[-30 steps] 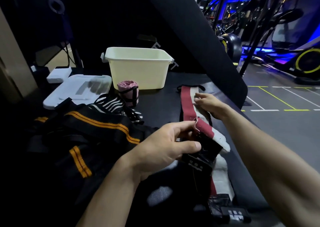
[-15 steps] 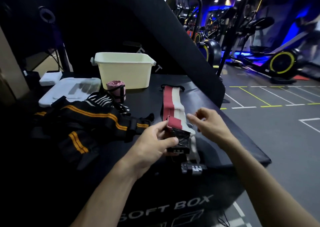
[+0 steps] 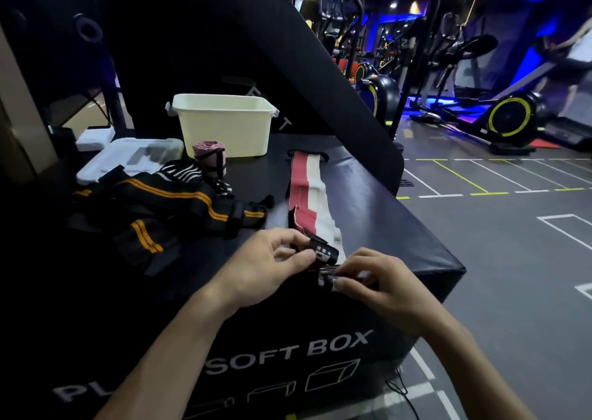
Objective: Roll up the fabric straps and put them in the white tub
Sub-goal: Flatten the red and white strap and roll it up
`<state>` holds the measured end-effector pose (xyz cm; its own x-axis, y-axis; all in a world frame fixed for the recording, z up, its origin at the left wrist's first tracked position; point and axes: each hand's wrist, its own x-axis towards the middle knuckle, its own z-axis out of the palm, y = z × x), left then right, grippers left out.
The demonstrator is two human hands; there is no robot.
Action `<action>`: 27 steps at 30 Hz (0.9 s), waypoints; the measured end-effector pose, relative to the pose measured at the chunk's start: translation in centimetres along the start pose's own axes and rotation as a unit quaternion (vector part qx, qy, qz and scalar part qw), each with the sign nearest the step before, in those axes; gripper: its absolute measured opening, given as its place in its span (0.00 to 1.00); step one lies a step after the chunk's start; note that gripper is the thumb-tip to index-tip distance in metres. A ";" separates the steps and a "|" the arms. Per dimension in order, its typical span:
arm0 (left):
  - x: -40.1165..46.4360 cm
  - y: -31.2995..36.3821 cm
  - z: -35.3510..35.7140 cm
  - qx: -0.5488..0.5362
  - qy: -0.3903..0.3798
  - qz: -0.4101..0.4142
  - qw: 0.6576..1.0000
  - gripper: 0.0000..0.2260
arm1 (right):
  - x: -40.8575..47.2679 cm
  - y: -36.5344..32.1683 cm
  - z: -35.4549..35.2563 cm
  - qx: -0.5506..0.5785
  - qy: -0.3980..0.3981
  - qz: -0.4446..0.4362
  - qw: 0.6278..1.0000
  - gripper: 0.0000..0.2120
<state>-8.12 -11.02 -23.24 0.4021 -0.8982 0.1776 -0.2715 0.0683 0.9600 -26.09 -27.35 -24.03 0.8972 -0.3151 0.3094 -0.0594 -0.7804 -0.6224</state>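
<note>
A black box (image 3: 368,201) carries a white tub (image 3: 224,131) at the back. A red and white strap (image 3: 306,192) lies flat in front. The left hand (image 3: 266,269) and right hand (image 3: 381,285) both pinch its near black end.

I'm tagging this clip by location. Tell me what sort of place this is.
Most likely a gym. Exercise machines line the blue-lit back of the room, lane lines mark the floor, and the work surface is a padded box printed SOFT BOX.
</note>
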 end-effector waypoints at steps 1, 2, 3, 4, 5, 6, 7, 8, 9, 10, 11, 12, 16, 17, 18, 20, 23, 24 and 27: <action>0.0 -0.3 -0.2 0.062 0.015 0.019 0.998 0.03 | -0.2 -0.1 0.0 -0.011 0.002 -0.014 1.000 0.05; 0.0 -0.5 -0.4 0.115 0.041 0.032 0.992 0.03 | -0.3 -0.2 -0.1 -0.016 0.002 -0.030 0.999 0.04; 0.1 -0.6 -0.5 0.160 0.076 0.046 0.983 0.06 | -0.5 -0.3 -0.2 -0.021 0.001 -0.047 0.999 0.05; 0.2 -0.4 -0.6 0.184 0.107 0.057 0.975 0.07 | -0.6 -0.4 -0.2 -0.028 -0.001 -0.062 0.998 0.05; 0.3 -0.2 -0.6 0.193 0.130 0.071 0.970 0.07 | -0.8 -0.5 -0.2 -0.036 0.000 -0.074 0.997 0.05; 0.3 0.0 -0.6 0.191 0.138 0.087 0.968 0.07 | -0.9 -0.5 -0.2 -0.045 0.002 -0.081 0.996 0.06; 0.5 0.0 -0.5 0.187 0.138 0.097 0.968 0.05 | -0.9 -0.5 -0.1 -0.052 0.011 -0.084 0.995 0.07; 0.6 0.2 -0.3 0.173 0.128 0.098 0.972 0.04 | -0.8 -0.6 0.0 -0.058 0.028 -0.086 0.994 0.07; 0.8 0.2 -0.2 0.160 0.114 0.084 0.977 0.02 | -0.7 -0.7 0.1 -0.060 0.051 -0.087 0.993 0.07; 0.9 0.1 0.1 0.154 0.099 0.075 0.980 0.02 | -0.6 -0.9 0.2 -0.058 0.080 -0.089 0.991 0.07; 1.2 0.1 0.3 0.158 0.086 0.072 0.981 0.02 | -0.4 -1.1 0.3 -0.052 0.111 -0.092 0.988 0.06; 1.4 0.0 0.5 0.162 0.072 0.073 0.981 0.02 | -0.2 -1.3 0.2 -0.045 0.143 -0.093 0.984 0.06; 2.1 0.1 0.6 0.150 0.022 0.096 0.984 0.04 | 0.5 -1.6 0.1 -0.072 0.230 -0.086 0.967 0.07; 2.2 0.2 0.5 0.147 0.013 0.102 0.984 0.05 | 0.7 -1.5 0.2 -0.076 0.233 -0.083 0.966 0.08; 2.2 0.2 0.5 0.141 0.004 0.105 0.984 0.05 | 0.8 -1.4 0.2 -0.071 0.231 -0.077 0.967 0.08; 2.3 0.3 0.4 0.131 -0.011 0.097 0.987 0.06 | 0.9 -1.3 0.4 -0.047 0.231 -0.058 0.970 0.10; 2.5 0.1 0.0 0.149 -0.040 0.090 0.984 0.06 | 0.9 -1.2 0.3 -0.003 0.235 -0.023 0.972 0.11; 2.5 0.1 -0.1 0.153 -0.049 0.087 0.983 0.06 | 0.9 -1.2 0.3 0.006 0.237 -0.021 0.971 0.11; 2.2 0.4 0.3 0.186 -0.024 0.099 0.977 0.06 | 0.9 -1.2 0.3 0.015 0.232 -0.027 0.972 0.11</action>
<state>-7.57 -13.07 -22.57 0.2697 -0.9034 0.3334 -0.6426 0.0890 0.7610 -25.11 -26.51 -23.26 0.6041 -0.4900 0.6285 0.0005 -0.7884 -0.6151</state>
